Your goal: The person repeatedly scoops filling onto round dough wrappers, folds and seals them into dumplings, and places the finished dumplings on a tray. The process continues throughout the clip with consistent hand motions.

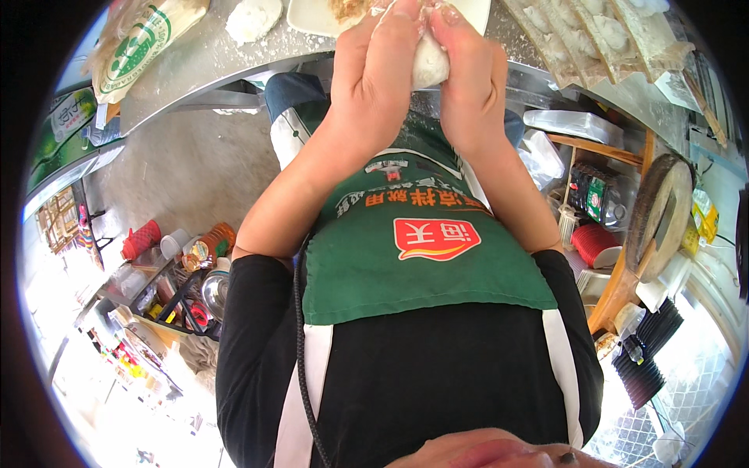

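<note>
Above the front edge of the table, my left hand (373,82) and my right hand (473,82) close together around a piece of pale dough (430,64). Its rounded lower end shows between the palms, while the fingertips at the top run up to the picture's edge. Behind my hands, a white tray (308,17) holds a brown crumbly filling (349,8). A white floury mound of dough (253,19) lies on the table left of the tray.
A printed plastic bag (142,43) lies at the table's left end. Floury boards (597,39) with several pale dough pieces stick out at the right. The metal table edge (226,87) curves before me. A wooden rack (612,150) with containers stands at right, crowded shelves (175,285) at left.
</note>
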Demonstrator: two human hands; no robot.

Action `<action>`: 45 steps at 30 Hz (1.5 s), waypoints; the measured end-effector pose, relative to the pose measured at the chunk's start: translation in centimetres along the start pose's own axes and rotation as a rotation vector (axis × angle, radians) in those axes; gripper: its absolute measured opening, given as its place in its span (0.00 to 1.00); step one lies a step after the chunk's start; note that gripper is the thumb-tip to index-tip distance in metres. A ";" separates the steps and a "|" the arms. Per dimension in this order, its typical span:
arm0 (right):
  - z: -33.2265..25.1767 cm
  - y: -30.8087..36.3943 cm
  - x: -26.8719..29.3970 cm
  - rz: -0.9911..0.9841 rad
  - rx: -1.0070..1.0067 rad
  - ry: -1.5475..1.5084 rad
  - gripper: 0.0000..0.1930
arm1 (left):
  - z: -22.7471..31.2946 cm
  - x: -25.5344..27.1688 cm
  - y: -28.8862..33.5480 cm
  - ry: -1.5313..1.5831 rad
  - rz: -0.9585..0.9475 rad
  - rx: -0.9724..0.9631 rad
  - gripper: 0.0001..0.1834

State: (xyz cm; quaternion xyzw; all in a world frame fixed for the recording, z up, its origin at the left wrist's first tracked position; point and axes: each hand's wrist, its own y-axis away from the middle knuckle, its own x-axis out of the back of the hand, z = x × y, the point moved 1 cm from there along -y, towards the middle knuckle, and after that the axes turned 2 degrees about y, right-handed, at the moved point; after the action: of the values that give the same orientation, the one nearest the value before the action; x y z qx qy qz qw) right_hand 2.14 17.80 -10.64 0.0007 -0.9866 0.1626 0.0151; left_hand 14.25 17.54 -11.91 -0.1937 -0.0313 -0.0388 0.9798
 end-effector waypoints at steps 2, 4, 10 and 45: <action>-0.4 0.4 0.2 0.026 -0.193 -0.034 0.15 | -0.2 0.0 -0.3 0.135 -0.008 0.038 0.16; -0.9 0.7 0.5 0.094 -0.289 -0.084 0.17 | 0.6 -0.1 -1.6 0.532 -0.073 0.211 0.16; -2.8 0.4 3.5 0.027 -0.046 -0.095 0.12 | 1.5 -1.6 -2.4 0.211 0.107 -0.024 0.20; -1.5 1.6 7.3 0.418 -0.259 -0.281 0.17 | 3.5 -14.4 -18.3 -0.603 -0.158 -0.461 0.13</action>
State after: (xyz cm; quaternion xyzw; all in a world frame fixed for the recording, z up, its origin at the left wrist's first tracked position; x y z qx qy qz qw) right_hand -5.13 19.81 -9.46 -0.1820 -0.9704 0.0332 -0.1554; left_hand -1.85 2.97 -2.86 -0.4084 -0.3231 -0.0613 0.8515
